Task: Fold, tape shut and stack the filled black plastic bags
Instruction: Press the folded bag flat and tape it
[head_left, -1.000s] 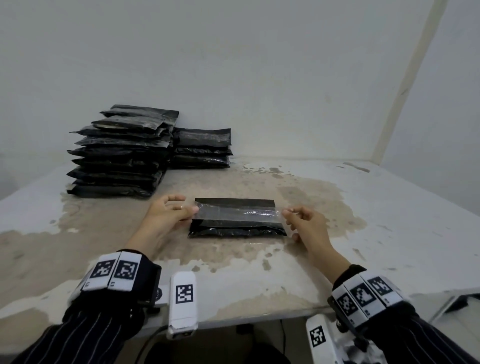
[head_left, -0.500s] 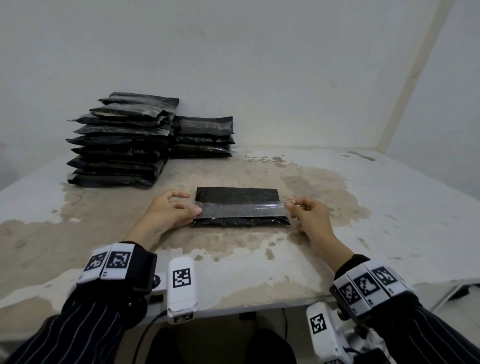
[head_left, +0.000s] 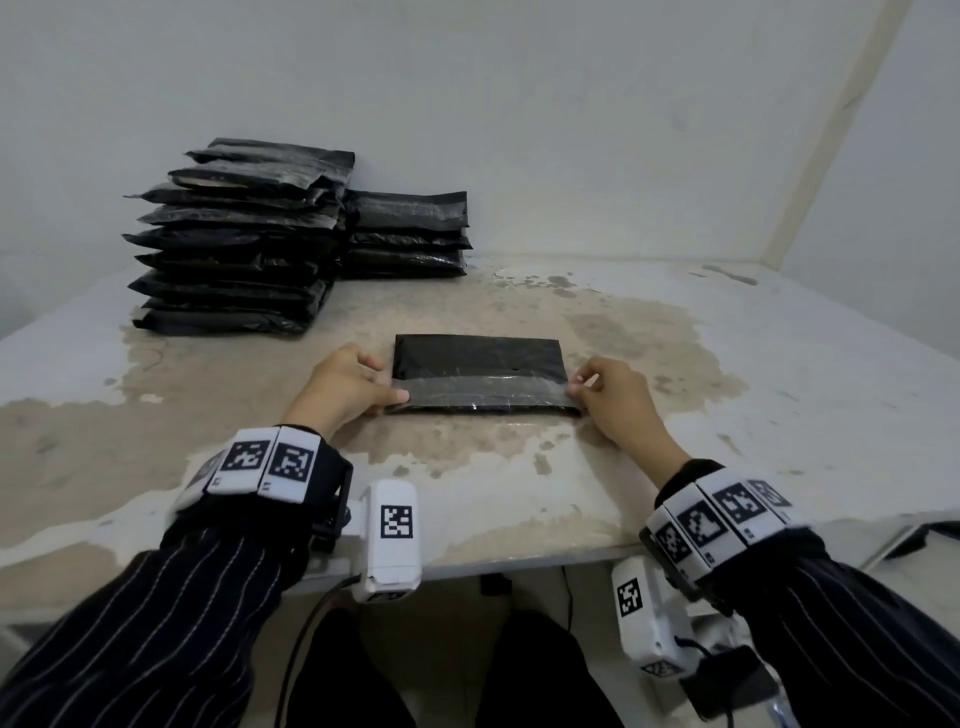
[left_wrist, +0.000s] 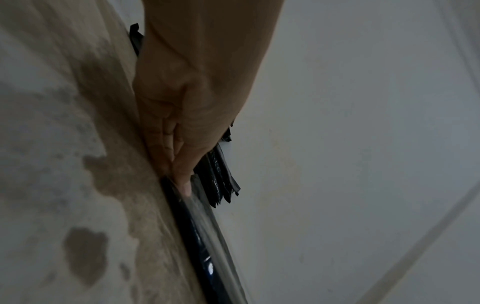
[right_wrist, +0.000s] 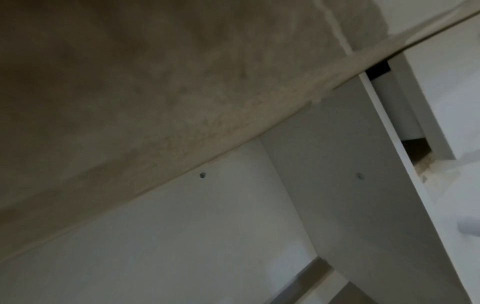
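A folded black bag (head_left: 478, 358) lies flat in the middle of the worn table (head_left: 779, 374). A strip of clear tape (head_left: 485, 393) runs along its near edge. My left hand (head_left: 348, 387) pinches the tape's left end, thumb on top; the left wrist view shows that thumb (left_wrist: 185, 181) pressed on the tape (left_wrist: 207, 222) over the bag's edge (left_wrist: 192, 232). My right hand (head_left: 610, 400) pinches the tape's right end at the bag's right corner. The right wrist view shows only the table edge and wall.
Two stacks of black bags stand at the back left: a tall one (head_left: 234, 239) and a shorter one (head_left: 408, 234) beside it, against the wall. The table's near edge (head_left: 519, 564) runs just behind my wrists.
Both hands have lowered the stretched tape from above the bag onto its near edge. The bag itself has stayed in place.
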